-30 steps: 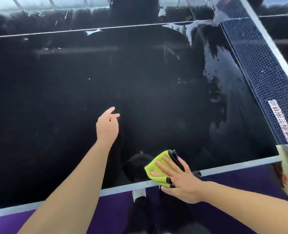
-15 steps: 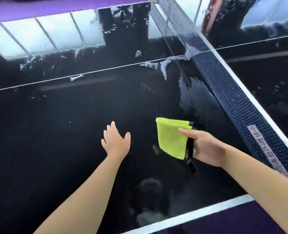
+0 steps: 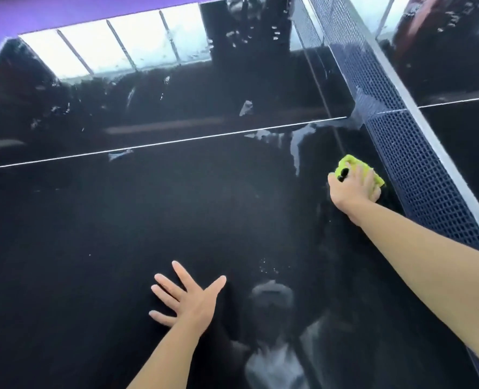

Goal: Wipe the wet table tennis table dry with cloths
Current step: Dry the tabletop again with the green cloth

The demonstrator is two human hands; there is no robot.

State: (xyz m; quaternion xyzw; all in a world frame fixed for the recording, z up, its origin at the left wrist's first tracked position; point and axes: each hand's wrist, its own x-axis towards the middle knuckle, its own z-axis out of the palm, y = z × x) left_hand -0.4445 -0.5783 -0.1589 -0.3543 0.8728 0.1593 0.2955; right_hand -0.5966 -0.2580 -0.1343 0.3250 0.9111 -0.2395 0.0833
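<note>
Right hand (image 3: 354, 189) gripped the folded yellow-green cloth (image 3: 348, 163), fingers curled over it, and pressed it to the table (image 3: 120, 220) just beside the net (image 3: 418, 169). Left hand (image 3: 189, 301) lay flat, fingers spread, holding nothing. Judged best: firm, overlapping strokes toward the wet streaks (image 3: 296, 147).

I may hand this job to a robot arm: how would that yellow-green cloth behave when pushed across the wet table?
Probably floppy: the cloth bunches into folds under the right hand. Likely slides easily on the glossy wet table, but may crumple against the net.
</note>
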